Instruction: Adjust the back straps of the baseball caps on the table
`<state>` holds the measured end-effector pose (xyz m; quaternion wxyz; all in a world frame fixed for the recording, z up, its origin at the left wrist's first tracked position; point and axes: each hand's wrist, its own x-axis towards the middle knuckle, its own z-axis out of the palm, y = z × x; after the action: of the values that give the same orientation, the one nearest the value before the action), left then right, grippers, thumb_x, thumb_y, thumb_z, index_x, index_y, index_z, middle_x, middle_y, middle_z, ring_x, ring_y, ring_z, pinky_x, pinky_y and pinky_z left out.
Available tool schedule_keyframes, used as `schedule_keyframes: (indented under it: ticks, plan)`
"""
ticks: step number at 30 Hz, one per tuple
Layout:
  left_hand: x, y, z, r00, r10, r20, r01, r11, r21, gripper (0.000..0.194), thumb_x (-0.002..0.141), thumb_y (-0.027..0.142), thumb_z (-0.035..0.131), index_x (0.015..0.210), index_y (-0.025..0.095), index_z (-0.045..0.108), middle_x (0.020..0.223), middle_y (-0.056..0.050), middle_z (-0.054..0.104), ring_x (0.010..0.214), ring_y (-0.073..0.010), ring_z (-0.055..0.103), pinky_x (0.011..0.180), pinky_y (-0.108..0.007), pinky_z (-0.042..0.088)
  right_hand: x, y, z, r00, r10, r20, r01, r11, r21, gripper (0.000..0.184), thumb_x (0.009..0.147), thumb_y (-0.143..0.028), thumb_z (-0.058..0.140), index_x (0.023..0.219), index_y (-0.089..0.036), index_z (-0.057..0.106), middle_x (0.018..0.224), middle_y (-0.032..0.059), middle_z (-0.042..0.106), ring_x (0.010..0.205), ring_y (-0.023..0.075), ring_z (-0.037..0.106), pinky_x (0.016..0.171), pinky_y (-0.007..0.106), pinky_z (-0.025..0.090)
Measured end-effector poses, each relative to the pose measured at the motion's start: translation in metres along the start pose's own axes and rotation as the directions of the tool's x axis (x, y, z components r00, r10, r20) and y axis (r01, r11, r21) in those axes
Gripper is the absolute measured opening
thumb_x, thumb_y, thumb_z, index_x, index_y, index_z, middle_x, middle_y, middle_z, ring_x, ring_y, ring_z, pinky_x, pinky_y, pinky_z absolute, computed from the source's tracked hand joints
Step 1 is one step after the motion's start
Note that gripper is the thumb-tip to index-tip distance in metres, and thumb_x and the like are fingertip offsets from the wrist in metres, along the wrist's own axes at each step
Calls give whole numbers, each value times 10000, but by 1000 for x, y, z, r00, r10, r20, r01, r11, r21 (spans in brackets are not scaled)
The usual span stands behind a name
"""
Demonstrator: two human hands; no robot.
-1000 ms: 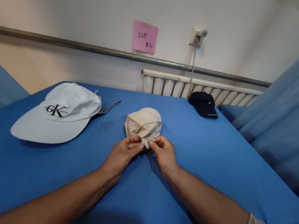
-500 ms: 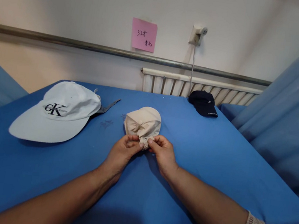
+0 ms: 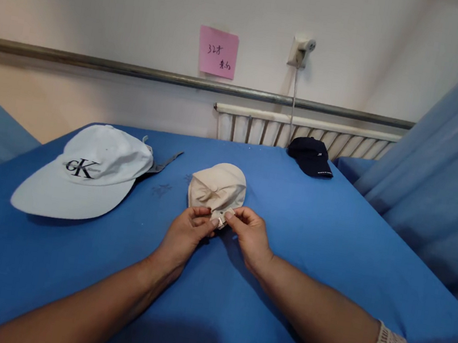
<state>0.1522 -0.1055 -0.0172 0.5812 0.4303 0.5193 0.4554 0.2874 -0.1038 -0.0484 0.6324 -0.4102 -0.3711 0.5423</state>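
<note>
Beige cloth is filling the space just beyond my fingertips: the small beige cap (image 3: 219, 184) is resting mid-table on the blue sheet (image 3: 314, 236), its strap (image 3: 221, 217) facing me. My left hand (image 3: 185, 235) is pinching the left part of that strap, thumb and forefinger narrow on it, while the other fingers are curling underneath. My right hand (image 3: 251, 239) is gripping the strap's right end just as tightly between thumb and forefinger, so both my hands are meeting almost tip to tip. Whether the strap is fastening there, I cannot tell.

To my left, a white cap (image 3: 98, 166) with black letters is lying apart from my hands, its peak pointing my way and its grey strap trailing toward the beige one. A dark cap (image 3: 311, 158) is sitting well apart, near the far right edge. Behind it, a white radiator (image 3: 269, 129) is running along the wall below a metal pipe (image 3: 141, 70), and a pink note (image 3: 217, 53) is hanging above. A blue curtain (image 3: 451, 153) is draping down on my right.
</note>
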Motion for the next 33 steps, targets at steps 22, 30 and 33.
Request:
schedule_keyframes:
  ticks: [22, 30, 33]
  plan:
    - [13, -2, -12, 988, 129, 90, -138, 985, 106, 328, 681, 355, 777, 867, 164, 586, 666, 4, 686, 633, -129, 625, 623, -240, 458, 0, 4, -2, 974, 169, 152, -178, 983, 49, 396, 596, -419, 856, 769, -157, 614, 678, -8, 623, 605, 95, 560, 521, 206, 409]
    - [12, -1, -12, 999, 11, 43, -9, 999, -49, 369, 655, 266, 807, 949, 152, 616, 910, -66, 733, 751, -142, 665, 668, -242, 486, 8, 3, -6, 980, 157, 119, -171, 978, 117, 425, 610, -433, 849, 805, -163, 584, 680, 3, 667, 558, 100, 596, 484, 201, 418]
    - [14, -1, -16, 998, -22, 50, 23, 1000, -13, 366, 675, 281, 793, 969, 151, 619, 884, -67, 724, 709, -140, 651, 595, -232, 458, 8, 4, -6, 978, 161, 132, -176, 978, 112, 430, 621, -424, 846, 833, -164, 577, 684, 0, 670, 551, 105, 614, 469, 196, 424]
